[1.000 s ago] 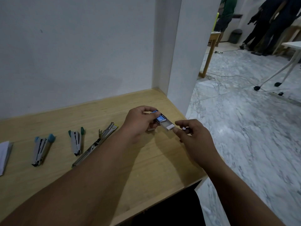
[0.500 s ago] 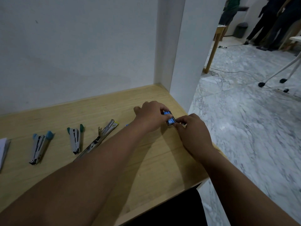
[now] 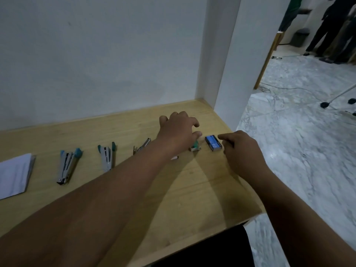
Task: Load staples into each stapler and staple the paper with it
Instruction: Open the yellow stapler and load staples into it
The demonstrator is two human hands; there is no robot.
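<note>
A small blue staple box (image 3: 213, 143) lies closed on the wooden table (image 3: 192, 189), with neither hand holding it. My right hand (image 3: 240, 151) hovers just right of the box, fingers loosely curled and index tip near its corner. My left hand (image 3: 179, 132) is spread above a small green-and-silver object (image 3: 195, 147) left of the box, gripping nothing. Two closed teal-tipped staplers (image 3: 68, 166) (image 3: 107, 157) lie to the left. An opened metal stapler (image 3: 141, 147) lies partly hidden under my left forearm. A white paper pad (image 3: 15, 176) sits at the far left.
A white wall runs behind the table and a white pillar (image 3: 231, 64) stands at its back right corner. The table's right edge drops to a marble floor (image 3: 298, 132). People stand far back at the right, with cables on the floor.
Both hands held the staple box with its tray pulled out, then pushed it closed. Now the box lies on the table, and both hands have let go of it.
</note>
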